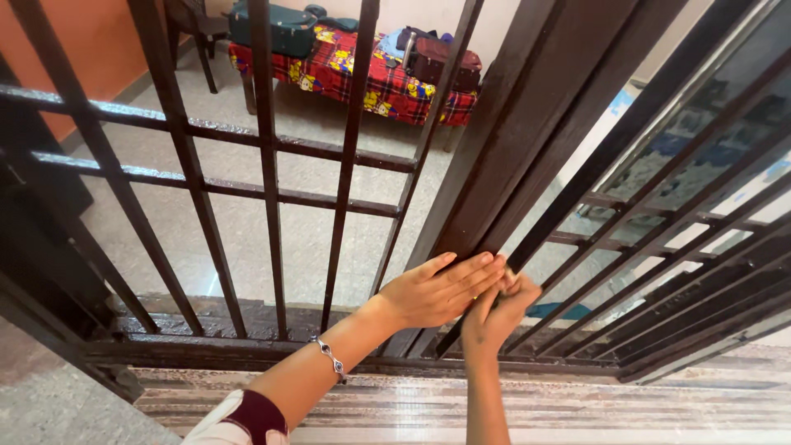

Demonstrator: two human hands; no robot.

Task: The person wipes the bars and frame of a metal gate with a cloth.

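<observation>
Two barred metal panels fill the frame: a dark brown gate (264,156) across the left and centre, and a second grille (684,239) slanting across the right. Between them a wide dark post (527,107) runs from the upper right down to the centre. Beyond the bars, a pale tiled floor (239,239) occupies the middle of the frame. At the upper centre stands a bed (354,78) with a red checked cover, carrying a dark suitcase (284,25) and bags (437,58). A ribbed sill (577,404) crosses the bottom of the frame.

The left hand (437,288), at centre, lies open with fingers extended flat against the lower part of the post. A beaded bracelet (331,358) sits on its wrist. The right hand (498,309), just right of and partly under the left, is curled at the post's edge; its fingers are closed around something hidden by the left hand, and what it grips cannot be told.
</observation>
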